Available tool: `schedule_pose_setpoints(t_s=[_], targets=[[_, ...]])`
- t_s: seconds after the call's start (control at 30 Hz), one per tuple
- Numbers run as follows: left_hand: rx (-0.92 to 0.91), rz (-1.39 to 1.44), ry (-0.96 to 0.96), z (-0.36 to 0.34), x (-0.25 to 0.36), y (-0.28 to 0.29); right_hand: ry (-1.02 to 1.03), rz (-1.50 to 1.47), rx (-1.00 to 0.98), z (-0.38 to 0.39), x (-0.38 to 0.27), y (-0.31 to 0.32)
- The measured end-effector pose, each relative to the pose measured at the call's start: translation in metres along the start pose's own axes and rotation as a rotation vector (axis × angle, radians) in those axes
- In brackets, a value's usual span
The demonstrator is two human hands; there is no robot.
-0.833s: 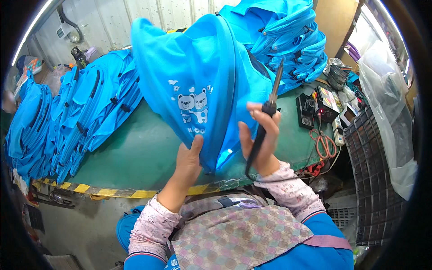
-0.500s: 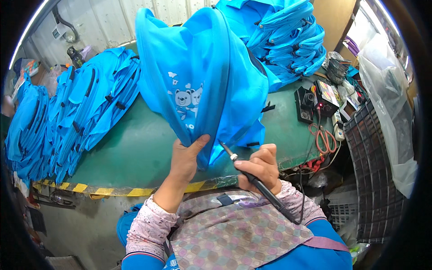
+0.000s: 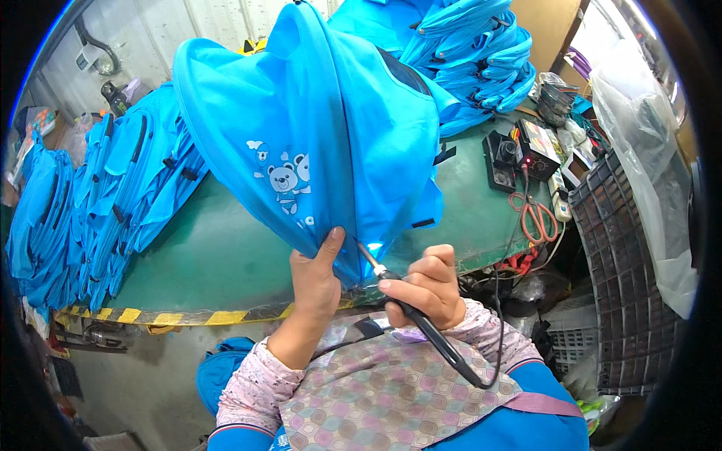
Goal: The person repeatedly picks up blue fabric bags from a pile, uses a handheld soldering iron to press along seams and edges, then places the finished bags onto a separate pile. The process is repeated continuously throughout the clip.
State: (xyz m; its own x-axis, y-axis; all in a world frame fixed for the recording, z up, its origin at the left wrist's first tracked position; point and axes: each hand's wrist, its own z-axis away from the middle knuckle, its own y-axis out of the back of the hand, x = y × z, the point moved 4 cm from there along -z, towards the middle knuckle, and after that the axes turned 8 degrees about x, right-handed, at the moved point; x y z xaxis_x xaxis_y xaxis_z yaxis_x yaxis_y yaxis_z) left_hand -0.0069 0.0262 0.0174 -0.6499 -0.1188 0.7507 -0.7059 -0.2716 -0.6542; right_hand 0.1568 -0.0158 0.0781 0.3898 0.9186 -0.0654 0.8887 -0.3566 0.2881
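A blue fabric canopy (image 3: 301, 143) with curved ribs and printed bears stands raised before me over the green table. My left hand (image 3: 320, 274) grips its lower corner, thumb on the front and fingers behind the cloth. In my right hand (image 3: 429, 289) is a black-handled soldering iron (image 3: 444, 342), its metal tip pointing up and left. That tip meets or nearly meets the cloth just right of my left thumb; contact is hard to tell. A bright spot shows on the fabric there. The iron's cord loops up to the right.
Folded blue canopies (image 3: 128, 203) lie stacked at the left, and another pile (image 3: 474, 68) rises at the back right. On the green table (image 3: 203, 255), a black control box (image 3: 538, 150) with a red light sits near orange-handled scissors (image 3: 538, 220). A clear plastic sheet (image 3: 639, 150) hangs at the right.
The canopy has tilted and shifted left, its front rim opening wider. My right hand has moved slightly left and down with the iron, whose tip is now lower along the canopy's seam.
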Motion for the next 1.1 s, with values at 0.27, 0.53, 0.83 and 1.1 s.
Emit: schedule_pose_setpoints(t_s=[0.27,0.53,0.83,1.1], targets=[[0.025,-0.009,-0.034,0.001,0.001,0.003,0.022,-0.002,0.018,-0.004,0.004,-0.006],[0.033,-0.004,-0.041,0.002,0.002,0.000,0.059,-0.019,-0.001,0.000,0.006,-0.008],[0.042,-0.057,-0.114,-0.003,0.004,0.005,-0.420,-0.274,0.177,-0.007,0.023,-0.003],[0.089,-0.307,-0.399,0.015,0.006,0.029,-0.079,-0.106,0.162,-0.025,0.021,-0.003]])
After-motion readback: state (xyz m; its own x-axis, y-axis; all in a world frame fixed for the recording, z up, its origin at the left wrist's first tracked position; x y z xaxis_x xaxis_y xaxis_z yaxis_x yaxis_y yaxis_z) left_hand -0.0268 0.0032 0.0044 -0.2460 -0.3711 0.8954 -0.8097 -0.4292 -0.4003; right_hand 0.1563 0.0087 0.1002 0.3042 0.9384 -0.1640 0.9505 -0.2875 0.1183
